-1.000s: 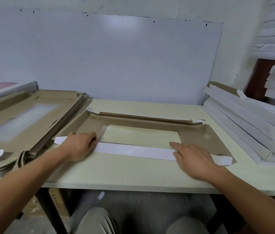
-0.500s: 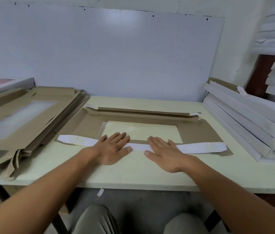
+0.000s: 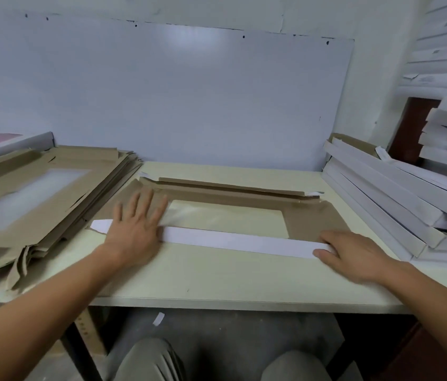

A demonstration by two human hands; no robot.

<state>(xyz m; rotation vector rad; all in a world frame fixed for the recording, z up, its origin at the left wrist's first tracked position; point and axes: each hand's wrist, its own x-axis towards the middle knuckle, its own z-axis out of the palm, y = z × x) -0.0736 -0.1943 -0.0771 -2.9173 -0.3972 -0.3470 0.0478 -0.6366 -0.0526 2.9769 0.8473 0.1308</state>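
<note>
Item: white flap (image 3: 238, 242), folded over the near edge of the brown blank (image 3: 313, 218), lying between your hands on the counter (image 3: 216, 279).
Left hand (image 3: 134, 229): flat, fingers spread, pressing the flap's left end.
Right hand (image 3: 354, 254): flat, fingers straight, on the right end.
Handling: press evenly along the crease (the window film (image 3: 225, 218) just beyond the flap looks easily wrinkled).

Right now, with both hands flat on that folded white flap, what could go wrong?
The white flap is pinned only at its ends by the left hand and right hand, so its middle might spring up or crease crooked. The left hand's fingers lie by the clear window film, which looks wrinkled there and could crumple further.
</note>
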